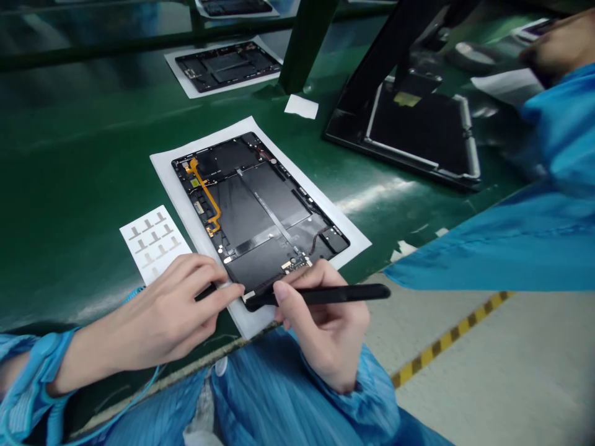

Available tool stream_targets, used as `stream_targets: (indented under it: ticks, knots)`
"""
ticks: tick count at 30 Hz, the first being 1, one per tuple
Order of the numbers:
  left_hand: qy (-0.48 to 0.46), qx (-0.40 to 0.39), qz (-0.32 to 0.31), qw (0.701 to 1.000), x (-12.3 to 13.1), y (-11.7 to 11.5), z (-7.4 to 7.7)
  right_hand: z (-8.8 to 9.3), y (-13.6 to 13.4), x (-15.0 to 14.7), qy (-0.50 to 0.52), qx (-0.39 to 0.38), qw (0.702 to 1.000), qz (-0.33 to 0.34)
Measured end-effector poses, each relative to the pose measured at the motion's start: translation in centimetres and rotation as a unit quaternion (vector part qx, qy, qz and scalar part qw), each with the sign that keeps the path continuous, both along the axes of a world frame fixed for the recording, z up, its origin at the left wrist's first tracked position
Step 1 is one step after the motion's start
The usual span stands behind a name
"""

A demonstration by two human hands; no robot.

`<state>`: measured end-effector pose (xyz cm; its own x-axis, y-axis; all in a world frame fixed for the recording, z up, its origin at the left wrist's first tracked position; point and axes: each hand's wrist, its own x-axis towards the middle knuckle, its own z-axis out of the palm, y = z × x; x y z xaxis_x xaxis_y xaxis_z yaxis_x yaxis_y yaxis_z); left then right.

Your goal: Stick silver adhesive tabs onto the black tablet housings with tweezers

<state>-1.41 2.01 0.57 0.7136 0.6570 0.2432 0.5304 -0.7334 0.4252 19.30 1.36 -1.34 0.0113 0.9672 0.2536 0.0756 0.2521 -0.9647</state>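
A black tablet housing (pixel 260 204) lies on a white sheet (pixel 353 238), its inside facing up, with an orange flex cable (pixel 207 198) along one side. My right hand (pixel 328 322) grips black tweezers (pixel 344 293), their tip reaching the housing's near corner. Palm down at the near left edge is my left hand (pixel 179 310), fingers apart and slightly bent. One of its fingertips touches the housing's corner beside a small whitish piece (pixel 248 297). Beside that hand lies a white sticker sheet (pixel 153 238) with rows of small grey T-shaped pieces, partly covered by the hand.
Another open tablet housing (pixel 227 65) rests on white paper farther back, near a green post (pixel 307 46). A black fixture (pixel 418 136) stands at the right, by another person's blue sleeve (pixel 506 235). A paper scrap (pixel 301 106) lies on the green bench (pixel 93 167).
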Motion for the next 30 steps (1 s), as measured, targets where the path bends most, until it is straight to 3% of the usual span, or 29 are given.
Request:
stream_targets:
  ticks: [11, 21, 30]
  knots:
    - [0.014, -0.005, 0.003, 1.0, -0.13, -0.11, -0.08, 0.07, 0.1, 0.1, -0.028, -0.017, 0.999, 0.0]
    - [0.025, 0.006, 0.009, 1.0, -0.01, -0.09, -0.04, -0.05, -0.11, -0.64, -0.071, 0.1, 0.992, -0.019]
    - [0.021, 0.009, -0.008, 1.0, 0.0, 0.04, -0.06, -0.23, -0.16, -0.3, -0.037, 0.083, 0.996, 0.001]
